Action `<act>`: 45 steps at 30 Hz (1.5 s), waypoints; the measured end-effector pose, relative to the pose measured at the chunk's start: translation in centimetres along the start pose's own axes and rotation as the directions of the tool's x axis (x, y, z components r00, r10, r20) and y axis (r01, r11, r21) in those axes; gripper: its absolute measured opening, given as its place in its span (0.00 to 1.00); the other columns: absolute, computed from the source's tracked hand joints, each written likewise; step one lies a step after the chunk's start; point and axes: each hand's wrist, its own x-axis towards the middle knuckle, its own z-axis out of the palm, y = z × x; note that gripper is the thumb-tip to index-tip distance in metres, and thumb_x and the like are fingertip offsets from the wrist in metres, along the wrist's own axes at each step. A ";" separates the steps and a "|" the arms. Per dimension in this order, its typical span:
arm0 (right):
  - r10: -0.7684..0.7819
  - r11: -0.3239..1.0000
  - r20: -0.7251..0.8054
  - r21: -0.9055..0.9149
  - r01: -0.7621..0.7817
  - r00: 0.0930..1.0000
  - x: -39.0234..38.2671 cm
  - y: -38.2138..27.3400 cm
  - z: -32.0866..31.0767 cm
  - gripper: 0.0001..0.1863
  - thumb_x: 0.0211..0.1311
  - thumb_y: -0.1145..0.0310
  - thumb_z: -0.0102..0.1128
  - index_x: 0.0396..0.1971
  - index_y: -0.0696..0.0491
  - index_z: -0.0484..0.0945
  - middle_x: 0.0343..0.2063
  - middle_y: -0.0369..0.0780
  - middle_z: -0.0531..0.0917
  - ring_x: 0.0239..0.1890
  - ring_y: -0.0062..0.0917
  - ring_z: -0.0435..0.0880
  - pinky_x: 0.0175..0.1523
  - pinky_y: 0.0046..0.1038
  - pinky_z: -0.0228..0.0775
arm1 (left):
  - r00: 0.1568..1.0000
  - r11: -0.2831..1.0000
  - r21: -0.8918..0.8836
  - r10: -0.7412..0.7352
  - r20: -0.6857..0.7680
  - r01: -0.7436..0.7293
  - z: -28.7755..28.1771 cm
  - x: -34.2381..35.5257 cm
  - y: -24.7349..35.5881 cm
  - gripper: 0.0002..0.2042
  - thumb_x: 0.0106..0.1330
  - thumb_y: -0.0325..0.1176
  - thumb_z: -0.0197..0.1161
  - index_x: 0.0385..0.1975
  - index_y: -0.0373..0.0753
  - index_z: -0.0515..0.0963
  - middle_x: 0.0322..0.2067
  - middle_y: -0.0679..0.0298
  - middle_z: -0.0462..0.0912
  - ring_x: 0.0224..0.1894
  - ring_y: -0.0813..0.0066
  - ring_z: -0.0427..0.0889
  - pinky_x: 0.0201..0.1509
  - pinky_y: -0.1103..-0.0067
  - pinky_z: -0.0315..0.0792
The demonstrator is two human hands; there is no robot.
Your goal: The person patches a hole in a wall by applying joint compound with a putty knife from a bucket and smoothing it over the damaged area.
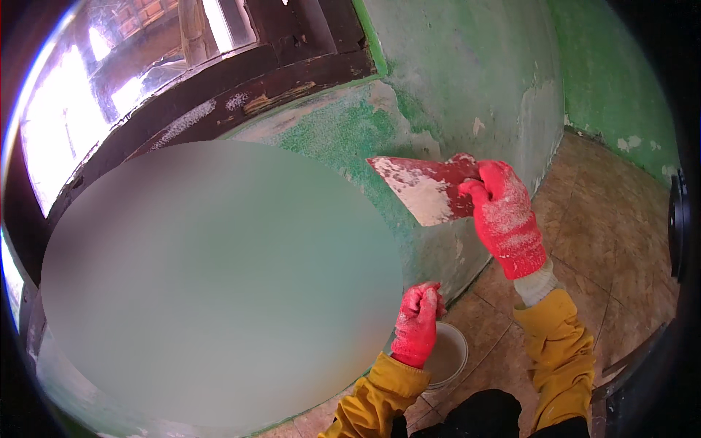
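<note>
Picture a clock face laid over my view of the room. At ten o'clock, a bright window [73, 102] sits in a worn, dark wooden frame [307, 82]. Toward eight, the view is too blurred to make out. At twelve, a green wall [343, 128] shows, its paint patchy and peeling.

At five, the person's red-gloved left hand [416, 321] is curled closed, held low and away from the blade; I see nothing in it, but cannot tell what the fingers hide. At two, in front of the wall, is the red scraper [427, 191], smeared white, its broad edge aimed toward eight; whether it touches the wall, I cannot tell. Behind the left hand stands a pale bucket [465, 353], perhaps placed there for easy reach.

At three, the powdery, red-gloved right hand [507, 212] grasps the scraper's nearer end firmly, seemingly to control its angle. Beyond lies a brown tiled floor [577, 241].
</note>
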 end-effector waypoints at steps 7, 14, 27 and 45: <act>-0.018 0.999 0.084 0.031 0.016 0.996 -1.3 0.5 -0.3 0.05 0.50 0.73 0.54 0.29 0.55 0.72 0.29 0.44 0.76 0.36 0.42 0.74 0.40 0.39 0.67 | 1.000 1.000 -0.001 -0.003 0.007 0.003 0.3 -0.1 -0.3 0.09 0.67 0.32 0.48 0.38 0.34 0.73 0.24 0.66 0.75 0.25 0.80 0.74 0.30 0.83 0.70; -0.201 0.978 0.156 -0.019 0.207 0.967 -0.1 -1.6 0.6 0.06 0.48 0.77 0.54 0.29 0.57 0.72 0.28 0.45 0.75 0.35 0.43 0.73 0.39 0.38 0.66 | 0.999 1.000 0.008 -0.030 0.012 0.030 0.2 -0.1 -0.7 0.09 0.67 0.32 0.48 0.38 0.34 0.73 0.25 0.66 0.75 0.25 0.80 0.73 0.31 0.83 0.70; -0.282 0.955 0.128 -0.063 0.291 0.951 0.9 -1.9 1.6 0.05 0.47 0.74 0.55 0.26 0.54 0.71 0.28 0.44 0.75 0.35 0.41 0.73 0.38 0.39 0.66 | 0.999 0.999 0.025 -0.037 0.026 0.037 0.0 -0.2 -0.9 0.09 0.66 0.32 0.51 0.38 0.35 0.74 0.24 0.68 0.74 0.24 0.84 0.70 0.30 0.85 0.68; -0.370 0.921 0.115 -0.083 0.380 0.922 -0.1 -2.2 1.6 0.10 0.44 0.75 0.58 0.28 0.54 0.70 0.26 0.43 0.74 0.33 0.40 0.73 0.37 0.38 0.67 | 0.997 0.998 0.049 -0.053 0.053 0.050 0.3 -0.3 -0.5 0.10 0.68 0.33 0.48 0.38 0.35 0.74 0.24 0.68 0.74 0.25 0.81 0.73 0.31 0.84 0.69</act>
